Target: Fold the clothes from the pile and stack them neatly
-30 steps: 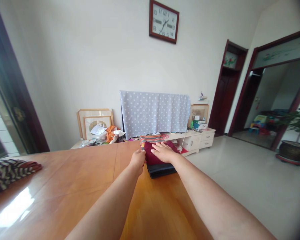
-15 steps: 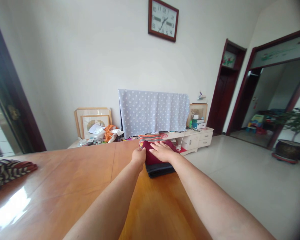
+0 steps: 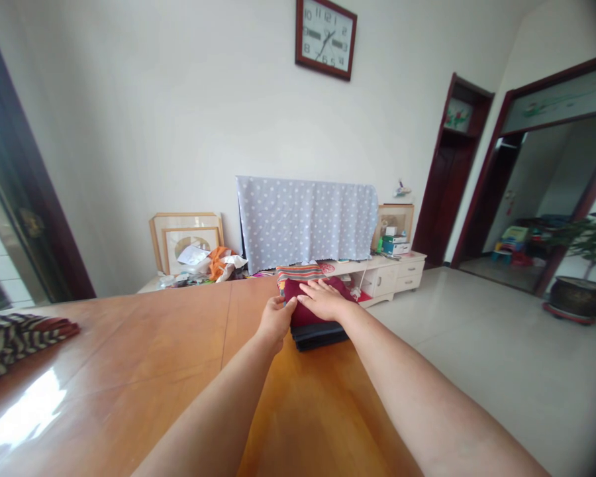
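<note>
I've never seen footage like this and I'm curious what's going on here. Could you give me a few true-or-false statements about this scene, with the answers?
1. The right hand lies flat on a folded dark red cloth. True.
2. The left hand is touching that red cloth's edge. True.
3. The dark folded cloth beneath the red one sits on the floor. False: it sits on a glossy wooden table.
4. The wall clock is round. False: it is square, with a dark wooden frame.
5. A white-dotted pale blue cloth hangs beyond the table. True.
</note>
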`<state>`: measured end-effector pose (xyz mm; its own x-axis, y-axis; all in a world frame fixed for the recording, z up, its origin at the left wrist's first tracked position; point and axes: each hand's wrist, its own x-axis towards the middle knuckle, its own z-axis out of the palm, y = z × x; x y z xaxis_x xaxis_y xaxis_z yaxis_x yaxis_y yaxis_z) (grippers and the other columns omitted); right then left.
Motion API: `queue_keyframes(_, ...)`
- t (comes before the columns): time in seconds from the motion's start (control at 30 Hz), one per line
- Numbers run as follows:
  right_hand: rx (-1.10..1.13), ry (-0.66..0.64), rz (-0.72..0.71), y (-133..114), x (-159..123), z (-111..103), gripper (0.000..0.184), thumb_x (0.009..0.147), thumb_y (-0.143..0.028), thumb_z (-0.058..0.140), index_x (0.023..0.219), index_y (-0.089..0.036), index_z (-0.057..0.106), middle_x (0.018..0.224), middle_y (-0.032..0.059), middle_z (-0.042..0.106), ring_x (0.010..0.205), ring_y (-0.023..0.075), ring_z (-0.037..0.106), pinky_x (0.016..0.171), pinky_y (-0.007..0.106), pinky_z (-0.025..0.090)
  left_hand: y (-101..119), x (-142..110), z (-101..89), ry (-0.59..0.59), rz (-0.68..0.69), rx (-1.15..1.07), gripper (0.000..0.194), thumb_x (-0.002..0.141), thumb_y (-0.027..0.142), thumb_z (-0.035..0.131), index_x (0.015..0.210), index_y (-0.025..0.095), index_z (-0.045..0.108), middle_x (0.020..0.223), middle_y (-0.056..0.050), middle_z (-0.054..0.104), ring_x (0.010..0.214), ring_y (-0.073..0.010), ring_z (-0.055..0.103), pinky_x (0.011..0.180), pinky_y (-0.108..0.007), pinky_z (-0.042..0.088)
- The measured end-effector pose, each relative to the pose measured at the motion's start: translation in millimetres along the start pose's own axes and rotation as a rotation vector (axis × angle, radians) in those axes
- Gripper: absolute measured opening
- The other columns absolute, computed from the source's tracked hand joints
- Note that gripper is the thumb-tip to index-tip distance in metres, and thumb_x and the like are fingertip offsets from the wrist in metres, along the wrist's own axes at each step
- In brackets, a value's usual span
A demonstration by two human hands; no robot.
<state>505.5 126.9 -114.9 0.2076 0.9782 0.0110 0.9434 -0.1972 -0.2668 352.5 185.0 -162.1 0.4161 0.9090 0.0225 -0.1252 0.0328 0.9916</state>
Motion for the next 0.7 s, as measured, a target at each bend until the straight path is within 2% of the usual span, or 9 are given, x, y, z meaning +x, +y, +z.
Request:
queue_keyframes(0.17,0.027,0.008,-0.001,1.3,0.7,1.6,0.071,0.094,-0.07,0.019,0.155,-0.036,0.021,0.165,-0.0019,0.008,0.151,0.0296,0.001,0.119,0.051,0.003,-1.8,-3.0,-6.8,0.144,0.074,0.125,0.037,0.089,0.046,0.053,0.105,0.014,0.061,0.066,-0.002,0.064,0.057,-0.0132,0.058,0.057,-0.024,0.044)
queue_keyframes(0.27,0.033,0.014,-0.003,3.4,2.8,4.0,0.071,0.094,-0.071,0.02,0.155,-0.036,0.021,0.165,-0.0019,0.008,0.151,0.0303,0.001,0.119,0.052,0.002,-0.5,-4.1,-14.0,0.176,0.2,0.198,0.035,0.091,0.042,0.051,0.116,0.018,0.059,0.087,-0.005,0.07,0.077,-0.0162,0.064,0.07,-0.027,0.048)
queue_keyframes(0.4,0.051,0.017,-0.011,6.3,7.8,6.8,0.07,0.094,-0.07,0.021,0.155,-0.036,0.022,0.165,-0.0023,0.009,0.151,0.03,0.0,0.12,0.051,0.001,2.1,-6.9,-20.0,0.066,0.489,0.558,0.032,0.094,0.043,0.047,0.111,0.026,0.068,0.115,-0.006,0.068,0.107,-0.0215,0.061,0.094,-0.035,0.044)
queue_keyframes(0.53,0.123,0.031,-0.045,7.3,13.3,3.2,0.069,0.094,-0.067,0.029,0.152,-0.03,0.034,0.164,0.0021,0.018,0.151,0.0302,0.005,0.12,0.05,0.005,4.7,-11.5,-22.7,-0.015,0.512,0.787,0.035,0.095,0.05,0.045,0.107,0.032,0.072,0.126,-0.004,0.064,0.116,-0.0243,0.056,0.103,-0.041,0.038)
queue_keyframes(0.6,0.207,0.135,-0.091,9.0,12.7,-3.0,0.066,0.095,-0.063,0.033,0.148,-0.025,0.043,0.16,0.0062,0.028,0.15,0.0281,0.016,0.12,0.045,0.012,6.9,-13.6,-25.7,-0.023,0.523,0.791,0.038,0.096,0.05,0.042,0.11,0.032,0.072,0.127,-0.004,0.063,0.118,-0.0237,0.055,0.105,-0.04,0.037)
queue_keyframes(0.7,0.35,0.413,-0.111,17.2,2.8,-16.5,0.062,0.097,-0.057,0.03,0.139,-0.019,0.055,0.147,0.0105,0.05,0.139,0.0239,0.041,0.114,0.037,0.028,11.1,-16.9,-33.7,-0.014,0.539,0.755,0.04,0.097,0.05,0.04,0.112,0.03,0.072,0.125,-0.006,0.064,0.118,-0.0233,0.056,0.104,-0.037,0.04)
